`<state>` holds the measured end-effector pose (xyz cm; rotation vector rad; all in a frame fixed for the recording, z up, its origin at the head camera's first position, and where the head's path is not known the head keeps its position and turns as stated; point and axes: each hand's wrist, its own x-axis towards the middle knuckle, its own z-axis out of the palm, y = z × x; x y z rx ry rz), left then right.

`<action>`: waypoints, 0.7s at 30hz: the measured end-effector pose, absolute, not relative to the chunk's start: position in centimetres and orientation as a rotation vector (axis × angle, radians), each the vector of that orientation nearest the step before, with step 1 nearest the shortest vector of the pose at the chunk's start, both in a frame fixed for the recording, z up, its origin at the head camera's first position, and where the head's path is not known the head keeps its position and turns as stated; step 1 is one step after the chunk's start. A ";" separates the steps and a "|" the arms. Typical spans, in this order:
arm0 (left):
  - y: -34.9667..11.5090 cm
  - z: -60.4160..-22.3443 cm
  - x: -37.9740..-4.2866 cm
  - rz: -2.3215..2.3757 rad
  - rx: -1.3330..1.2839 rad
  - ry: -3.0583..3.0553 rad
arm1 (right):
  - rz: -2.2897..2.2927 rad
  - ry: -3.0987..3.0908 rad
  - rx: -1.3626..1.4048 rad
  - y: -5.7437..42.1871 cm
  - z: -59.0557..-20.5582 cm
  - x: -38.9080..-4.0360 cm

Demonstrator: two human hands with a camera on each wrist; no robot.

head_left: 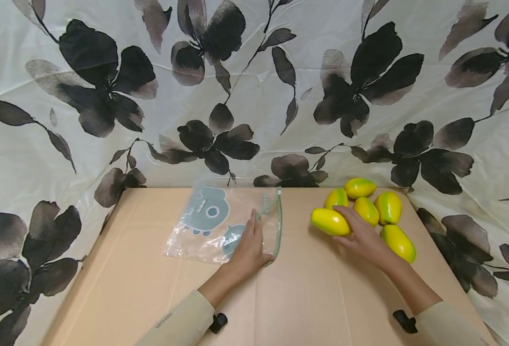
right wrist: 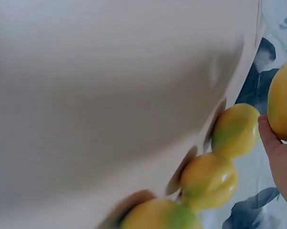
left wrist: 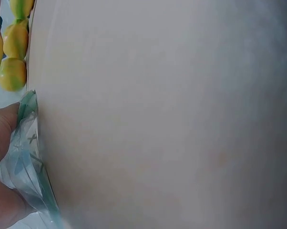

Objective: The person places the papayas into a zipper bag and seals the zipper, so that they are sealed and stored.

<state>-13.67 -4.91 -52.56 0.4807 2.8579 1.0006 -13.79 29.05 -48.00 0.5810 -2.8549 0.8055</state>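
Observation:
A clear zip bag (head_left: 206, 240) with blue cartoon monster prints lies flat at the back of the table, its green-edged mouth on the right. My left hand (head_left: 249, 242) holds that mouth, the thumb at the near end of the green strip and the fingers up by the parted edge. In the left wrist view the bag's green strip (left wrist: 26, 107) runs between thumb and fingers. My right hand (head_left: 364, 238) grips a yellow-green mango (head_left: 328, 221) between thumb and fingers, raised over the table. The same mango (right wrist: 281, 102) shows at the right wrist view's edge.
Several more mangoes (head_left: 388, 207) sit grouped behind and beside my right hand, one of them (head_left: 398, 243) close to the right forearm. Brown board (head_left: 297, 298) covers the table. A floral cloth (head_left: 254, 96) hangs along the back edge and sides.

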 end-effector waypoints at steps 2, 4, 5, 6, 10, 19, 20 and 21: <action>-5.0 -52.5 -13.7 1.001 0.483 2.860 | 0.833 -2.865 0.594 28.5 -47.9 -14.3; -5.0 -52.5 -13.7 0.995 0.485 2.864 | 0.881 -2.869 0.610 27.9 -47.9 -14.8; -5.0 -52.5 -13.6 0.990 0.485 2.866 | 0.902 -2.874 0.618 27.6 -47.9 -15.0; -5.0 -52.5 -13.6 0.987 0.485 2.865 | 0.912 -2.882 0.621 27.3 -47.9 -15.2; -5.1 -52.5 -13.7 0.978 0.487 2.870 | 0.918 -2.919 0.641 26.2 -48.0 -16.2; -5.0 -52.5 -13.8 0.984 0.478 2.853 | 0.933 -2.944 0.753 23.2 -48.0 -18.2; -5.0 -52.5 -13.9 0.983 0.475 2.849 | 0.924 -2.956 0.757 22.8 -48.0 -18.4; -4.9 -52.5 -13.9 0.979 0.474 2.848 | 0.912 -2.970 0.763 22.5 -48.1 -18.6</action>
